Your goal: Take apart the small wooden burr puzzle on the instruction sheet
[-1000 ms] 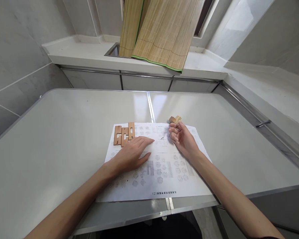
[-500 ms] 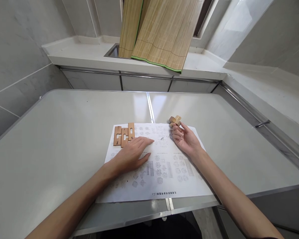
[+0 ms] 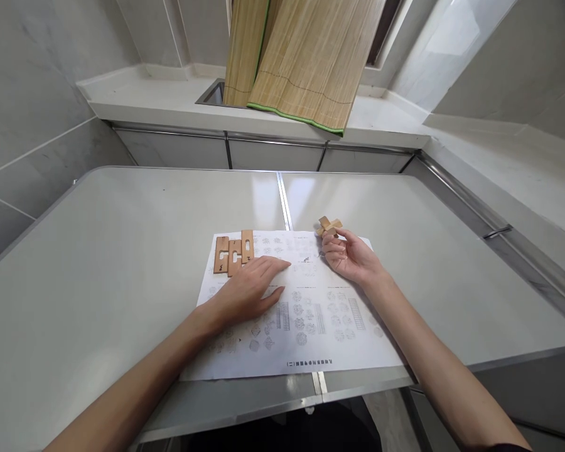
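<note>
Resting palm down, your left hand [image 3: 247,292] lies flat on the printed sheet [image 3: 306,326], fingers spread and holding nothing, fingertips just short of the three notched wooden pieces [image 3: 234,252] lined up side by side at the sheet's far left corner. Your right hand [image 3: 351,257] is turned palm up at the sheet's far edge, its fingers curled and pinched on the small wooden cross puzzle [image 3: 329,226], held just above the counter [image 3: 122,251]. Bamboo mats [image 3: 301,63] lean over the ledge behind, well apart.
</note>
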Demonstrator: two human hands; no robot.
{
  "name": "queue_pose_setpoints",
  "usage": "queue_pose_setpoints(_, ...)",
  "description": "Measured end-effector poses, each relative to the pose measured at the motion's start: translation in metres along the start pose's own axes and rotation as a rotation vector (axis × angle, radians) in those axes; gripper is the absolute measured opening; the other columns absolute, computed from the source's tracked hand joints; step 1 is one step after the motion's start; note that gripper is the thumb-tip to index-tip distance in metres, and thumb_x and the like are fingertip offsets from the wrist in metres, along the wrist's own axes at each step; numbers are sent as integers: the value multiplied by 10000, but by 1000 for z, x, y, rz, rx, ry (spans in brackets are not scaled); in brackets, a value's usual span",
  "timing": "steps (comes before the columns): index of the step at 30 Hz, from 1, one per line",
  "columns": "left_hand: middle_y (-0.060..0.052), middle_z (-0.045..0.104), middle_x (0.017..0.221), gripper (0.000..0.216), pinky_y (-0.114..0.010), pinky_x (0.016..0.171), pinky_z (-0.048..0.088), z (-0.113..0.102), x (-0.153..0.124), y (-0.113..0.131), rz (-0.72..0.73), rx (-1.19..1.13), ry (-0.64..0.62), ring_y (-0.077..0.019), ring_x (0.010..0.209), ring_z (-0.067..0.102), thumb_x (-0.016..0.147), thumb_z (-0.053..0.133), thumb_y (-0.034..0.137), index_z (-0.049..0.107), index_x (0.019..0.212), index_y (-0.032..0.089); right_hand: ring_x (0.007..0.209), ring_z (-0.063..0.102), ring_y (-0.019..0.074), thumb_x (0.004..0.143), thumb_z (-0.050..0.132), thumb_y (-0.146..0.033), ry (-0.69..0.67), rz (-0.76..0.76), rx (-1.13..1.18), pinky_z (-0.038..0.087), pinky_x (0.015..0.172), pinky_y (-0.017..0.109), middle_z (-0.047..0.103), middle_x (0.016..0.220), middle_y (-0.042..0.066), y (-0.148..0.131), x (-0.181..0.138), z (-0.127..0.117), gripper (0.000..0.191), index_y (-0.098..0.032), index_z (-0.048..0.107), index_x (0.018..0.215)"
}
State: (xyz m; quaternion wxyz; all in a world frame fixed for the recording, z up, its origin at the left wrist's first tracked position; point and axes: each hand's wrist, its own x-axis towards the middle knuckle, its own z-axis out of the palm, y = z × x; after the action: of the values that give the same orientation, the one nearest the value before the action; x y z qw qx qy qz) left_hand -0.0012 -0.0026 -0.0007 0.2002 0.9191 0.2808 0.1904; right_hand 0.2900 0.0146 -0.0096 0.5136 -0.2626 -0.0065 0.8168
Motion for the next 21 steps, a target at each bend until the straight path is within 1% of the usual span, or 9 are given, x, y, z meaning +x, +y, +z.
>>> queue_pose_setpoints(3, -97, 650, 1333, 375, -477, 1062, 497, 0, 0, 0, -3, 1, 1, -265, 1271, 596, 1007, 514, 255, 507, 1380, 216, 456, 414, 62, 1013, 485, -215, 8, -31, -46, 387, 383, 136, 487, 634, -53, 4, -1, 5, 144, -201, 513, 872)
queue_pose_setpoints(5, -97, 654, 1326, 378, -478, 1057, 500, 1, 0, 0, -5, -5, 4, -266, 1264, 601, 1004, 518, 253, 507, 1380, 217, 446, 381, 54, 973, 563, -215, -2, -85, -168, 356, 383, 126, 447, 599, -68, 10, -5, 10, 141, -194, 528, 838)
queue_pose_setpoints(7, -96, 656, 1323, 377, -477, 1053, 502, 1, 0, -1, -8, -16, 10, -266, 1262, 603, 1002, 525, 256, 511, 1377, 221, 446, 363, 52, 947, 619, -250, -15, -160, -360, 340, 394, 136, 453, 586, -65, 18, -9, 15, 151, -178, 569, 823)
queue_pose_setpoints(9, -92, 658, 1324, 366, -476, 1047, 506, 0, -1, 0, -23, -31, 25, -265, 1254, 611, 1003, 531, 265, 518, 1367, 228, 442, 358, 56, 950, 622, -320, -22, -229, -587, 338, 412, 166, 494, 576, -45, 28, -13, 20, 226, -160, 607, 790)
queue_pose_setpoints(12, -91, 669, 1310, 373, -490, 1043, 509, -1, -1, 1, -79, -87, 105, -268, 1225, 627, 1006, 547, 308, 507, 1371, 239, 436, 380, 77, 968, 568, -414, -68, -234, -851, 336, 438, 215, 520, 525, -17, 42, -17, 23, 376, -153, 619, 702)
queue_pose_setpoints(15, -117, 667, 1308, 537, -509, 1039, 511, -2, -2, 1, -162, -235, 203, -277, 1178, 640, 978, 616, 395, 421, 1453, 238, 447, 415, 98, 972, 564, -445, -196, -177, -992, 345, 475, 246, 543, 506, -8, 51, -18, 18, 407, -159, 630, 689)
queue_pose_setpoints(17, -147, 633, 1366, 668, -504, 1045, 513, -3, -2, 1, -184, -393, 221, -290, 1203, 627, 946, 664, 443, 366, 1506, 233, 442, 418, 102, 964, 590, -457, -313, -121, -1037, 349, 487, 259, 569, 523, -10, 53, -17, 13, 393, -162, 643, 709)
queue_pose_setpoints(19, -168, 567, 1460, 737, -497, 1062, 510, -5, -3, 2, -171, -562, 174, -311, 1274, 594, 923, 692, 475, 355, 1536, 242, 441, 433, 109, 957, 608, -474, -438, -49, -1057, 366, 499, 269, 586, 541, -13, 54, -17, 9, 387, -166, 655, 729)
queue_pose_setpoints(21, -163, 505, 1531, 772, -499, 1085, 499, -7, -4, 5, -162, -692, 79, -328, 1324, 564, 902, 713, 501, 369, 1551, 266, 461, 467, 118, 962, 607, -483, -550, 13, -1089, 398, 521, 277, 595, 555, -8, 54, -18, 7, 405, -170, 657, 710)
